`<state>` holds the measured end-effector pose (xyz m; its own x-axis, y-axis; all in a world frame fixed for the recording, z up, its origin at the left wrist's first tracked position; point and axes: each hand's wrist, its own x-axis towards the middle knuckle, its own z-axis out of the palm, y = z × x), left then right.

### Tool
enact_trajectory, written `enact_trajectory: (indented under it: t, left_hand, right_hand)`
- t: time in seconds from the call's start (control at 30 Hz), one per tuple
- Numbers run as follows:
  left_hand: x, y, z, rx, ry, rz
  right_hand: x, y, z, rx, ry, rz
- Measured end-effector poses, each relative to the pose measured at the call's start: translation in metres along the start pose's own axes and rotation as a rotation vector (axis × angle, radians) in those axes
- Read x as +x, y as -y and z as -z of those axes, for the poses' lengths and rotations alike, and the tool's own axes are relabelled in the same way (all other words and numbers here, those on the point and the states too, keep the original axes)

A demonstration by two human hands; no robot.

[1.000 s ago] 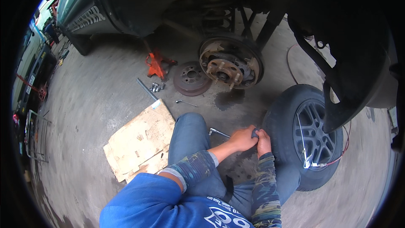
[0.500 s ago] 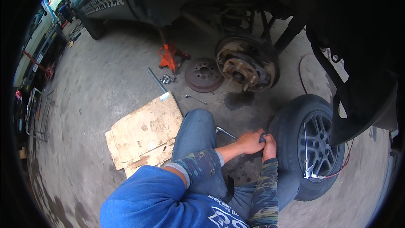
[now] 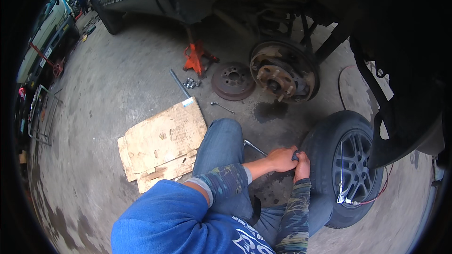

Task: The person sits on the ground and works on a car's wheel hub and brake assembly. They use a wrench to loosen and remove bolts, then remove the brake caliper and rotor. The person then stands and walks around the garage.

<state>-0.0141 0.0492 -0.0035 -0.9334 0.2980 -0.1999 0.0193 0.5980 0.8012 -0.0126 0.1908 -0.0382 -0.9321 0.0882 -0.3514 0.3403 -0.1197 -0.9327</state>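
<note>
My left hand and my right hand are closed together around a small dark object that I cannot make out. A socket wrench runs behind my left hand; whether I grip it is unclear. Right of my hands a tyre on an alloy wheel stands upright, with an air tool and red hose. Beyond my hands are the exposed rusty wheel hub, a brake drum lying on the floor, and a spanner.
A raised dark vehicle overhangs the area, with a red jack stand below. Cardboard, a metal bar and several small metal parts lie left of the drum. Another vehicle and a metal frame stand far left.
The view has shifted, so the vehicle and floor items sit higher and farther right. My hands, still closed together, appear slightly lower and farther right, as does the tyre.
</note>
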Motion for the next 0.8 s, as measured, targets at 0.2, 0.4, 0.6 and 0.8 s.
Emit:
enact_trajectory:
  t: [0.2, 0.4, 0.6, 0.8]
  left_hand:
    - [0.000, 0.000, 0.003, 0.031, 0.036, -0.008]
    - [0.002, 0.003, -0.002, 0.032, 0.037, -0.030]
    - [0.003, 0.004, -0.004, 0.014, 0.016, -0.022]
    - [0.004, 0.004, -0.003, 0.010, 0.071, -0.002]
  right_hand:
    - [-0.001, 0.001, 0.002, -0.066, 0.026, 0.013]
    - [0.001, -0.005, 0.002, -0.085, 0.008, 0.170]
    - [0.008, -0.016, 0.002, -0.023, -0.034, 0.238]
    - [0.007, -0.015, 0.000, -0.066, -0.068, 0.297]
